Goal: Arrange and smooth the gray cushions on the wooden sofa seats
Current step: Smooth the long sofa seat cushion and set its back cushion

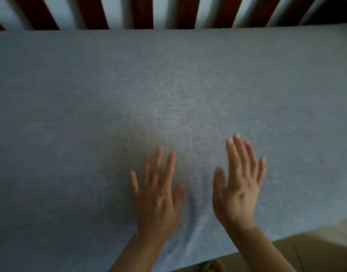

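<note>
A wide gray cushion point(168, 91) fills nearly the whole view and lies flat on the sofa seat. My left hand point(158, 191) rests palm down on its near middle, fingers spread. Just to the right, my right hand point(239, 185) is also flat and open over the fabric, fingers pointing away from me and slightly blurred. A small crease in the cloth runs between my wrists toward the cushion's near edge. Neither hand holds anything.
Dark red-brown wooden slats point(141, 12) of the sofa back stand along the far edge of the cushion, with a pale wall showing between them. A beige floor point(315, 252) shows at the bottom right, beyond the cushion's near edge.
</note>
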The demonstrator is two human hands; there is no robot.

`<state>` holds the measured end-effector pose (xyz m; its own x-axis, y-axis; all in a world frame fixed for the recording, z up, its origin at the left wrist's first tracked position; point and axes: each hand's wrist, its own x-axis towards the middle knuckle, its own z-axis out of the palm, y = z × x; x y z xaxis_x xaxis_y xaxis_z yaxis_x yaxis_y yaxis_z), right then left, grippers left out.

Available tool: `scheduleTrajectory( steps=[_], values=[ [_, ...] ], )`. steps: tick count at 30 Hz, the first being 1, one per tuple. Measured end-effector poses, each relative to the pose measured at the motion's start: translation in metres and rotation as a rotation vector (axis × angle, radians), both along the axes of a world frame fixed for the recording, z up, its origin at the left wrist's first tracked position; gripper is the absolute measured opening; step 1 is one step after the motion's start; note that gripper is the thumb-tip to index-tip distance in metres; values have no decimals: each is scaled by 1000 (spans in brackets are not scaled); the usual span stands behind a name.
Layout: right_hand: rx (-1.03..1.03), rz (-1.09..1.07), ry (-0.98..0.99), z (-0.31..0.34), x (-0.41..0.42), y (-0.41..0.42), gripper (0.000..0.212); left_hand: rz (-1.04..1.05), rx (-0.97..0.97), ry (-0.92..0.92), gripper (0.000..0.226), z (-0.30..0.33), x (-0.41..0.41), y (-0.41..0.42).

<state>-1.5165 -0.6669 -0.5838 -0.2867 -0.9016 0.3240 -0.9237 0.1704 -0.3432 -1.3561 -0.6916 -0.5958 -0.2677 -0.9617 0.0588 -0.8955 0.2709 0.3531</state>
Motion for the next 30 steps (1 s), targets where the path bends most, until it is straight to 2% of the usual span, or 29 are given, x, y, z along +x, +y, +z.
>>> scheduleTrajectory(
  steps=[3,5,14,21,30],
  values=[
    [361,105,107,-41,-37,43,64,-38,164,-168,68,-27,-17,12],
    [436,155,137,-46,-46,53,65,-40,190,-244,68,-25,-22,13],
    [522,271,86,-32,-58,52,68,-34,265,-362,67,-11,-27,12],
    [564,337,77,-26,-69,52,70,3,350,-338,67,-9,-33,13],
    [554,346,127,-29,-71,52,70,5,337,-310,71,-15,-32,15]
  ],
)
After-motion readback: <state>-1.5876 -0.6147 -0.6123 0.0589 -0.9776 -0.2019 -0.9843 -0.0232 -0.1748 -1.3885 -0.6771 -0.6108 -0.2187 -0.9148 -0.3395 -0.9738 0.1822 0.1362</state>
